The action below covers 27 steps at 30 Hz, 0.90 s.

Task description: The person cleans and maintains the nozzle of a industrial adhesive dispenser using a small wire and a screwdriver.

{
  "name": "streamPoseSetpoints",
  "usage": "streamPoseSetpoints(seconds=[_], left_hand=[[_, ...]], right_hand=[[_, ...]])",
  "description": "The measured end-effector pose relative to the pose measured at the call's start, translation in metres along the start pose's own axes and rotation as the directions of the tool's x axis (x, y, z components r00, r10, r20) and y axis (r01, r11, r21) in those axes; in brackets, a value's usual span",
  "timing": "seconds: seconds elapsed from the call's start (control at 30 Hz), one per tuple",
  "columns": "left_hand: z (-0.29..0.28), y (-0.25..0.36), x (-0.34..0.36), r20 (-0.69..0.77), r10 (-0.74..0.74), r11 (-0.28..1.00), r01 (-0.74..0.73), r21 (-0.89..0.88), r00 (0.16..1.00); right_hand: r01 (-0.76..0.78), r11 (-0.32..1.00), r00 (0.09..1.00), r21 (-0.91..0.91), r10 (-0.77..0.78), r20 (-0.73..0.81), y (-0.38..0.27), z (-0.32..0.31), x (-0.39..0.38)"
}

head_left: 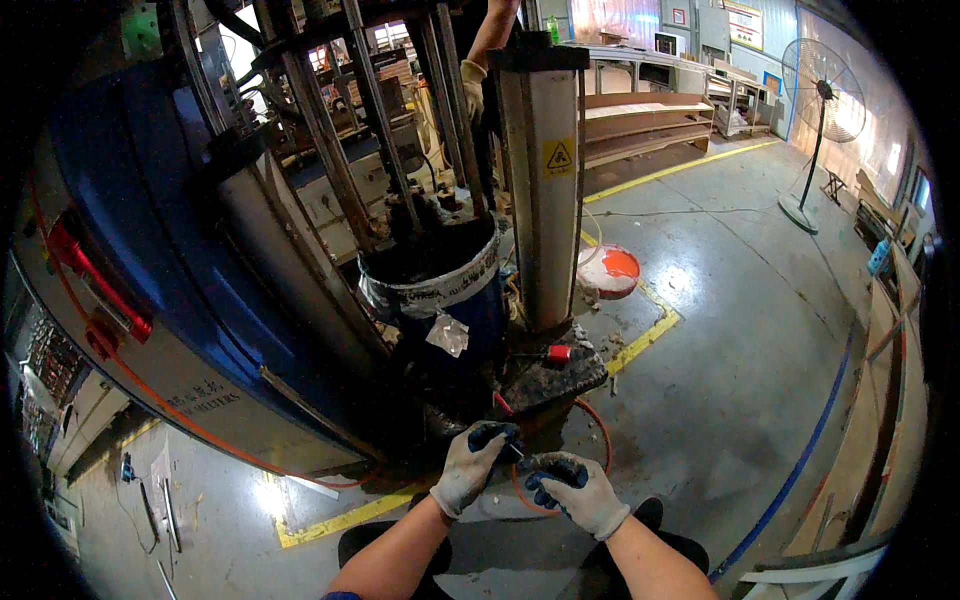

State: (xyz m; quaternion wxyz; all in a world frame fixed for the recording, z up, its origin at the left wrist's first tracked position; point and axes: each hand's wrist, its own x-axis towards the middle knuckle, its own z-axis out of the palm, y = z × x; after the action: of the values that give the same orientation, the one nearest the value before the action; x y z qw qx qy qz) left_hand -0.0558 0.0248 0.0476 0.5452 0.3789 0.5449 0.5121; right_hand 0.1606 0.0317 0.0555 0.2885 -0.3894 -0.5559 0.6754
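My left hand [467,470], in a white glove with dark fingertips, is closed in a pinch. A short, thin, shiny piece [516,450] shows at its fingertips; its kind is too small to tell. Close by on the right, my right hand [578,492] wears a matching glove, its fingers curled together. Anything between them is hidden. Ahead of both hands stands a dark blue drum [470,325] with a whitish liner folded over its rim. Upright metal rods [385,130] go down into it. A red cylindrical piece [559,354] lies on the machine's dirty base plate [565,380].
A thick grey column [543,200] rises right of the drum; a blue cabinet [170,230] stands left. An orange hose [606,440] loops beside my hands. Behind the machine, another person's gloved hand [473,90] is raised. A red-and-white round lid or tub [610,270] and standing fan [822,95] are right.
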Motion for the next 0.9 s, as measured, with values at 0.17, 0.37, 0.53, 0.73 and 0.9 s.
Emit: streamPoseSetpoints(seconds=[0.17, 0.37, 0.53, 0.73, 0.9], left_hand=[[0.0, -0.002, 0.001, -0.007, -0.02, 0.999, 0.019, -0.028, 1.0], [-0.003, -0.009, 0.003, -0.002, 0.019, 0.999, -0.019, 0.027, 1.0], [-0.005, -0.011, 0.004, 0.008, 0.012, 1.0, -0.012, 0.006, 1.0], [-0.005, -0.011, 0.003, 0.008, -0.005, 1.0, 0.005, -0.008, 1.0], [0.001, -0.001, 0.001, -0.012, -0.022, 1.0, 0.022, 0.015, 1.0]], right_hand=[[0.043, 0.999, 0.999, -0.032, -0.043, 0.002, -0.002, 0.0, 0.0], [0.062, 0.997, 0.998, -0.055, -0.061, 0.017, -0.001, -0.001, 0.001], [0.087, 0.992, 0.996, -0.091, -0.086, 0.018, -0.002, -0.001, 0.001], [0.086, 0.996, 0.996, -0.028, -0.085, 0.034, 0.007, -0.003, 0.003], [0.036, 0.999, 0.999, 0.012, -0.036, 0.026, 0.004, -0.001, 0.002]])
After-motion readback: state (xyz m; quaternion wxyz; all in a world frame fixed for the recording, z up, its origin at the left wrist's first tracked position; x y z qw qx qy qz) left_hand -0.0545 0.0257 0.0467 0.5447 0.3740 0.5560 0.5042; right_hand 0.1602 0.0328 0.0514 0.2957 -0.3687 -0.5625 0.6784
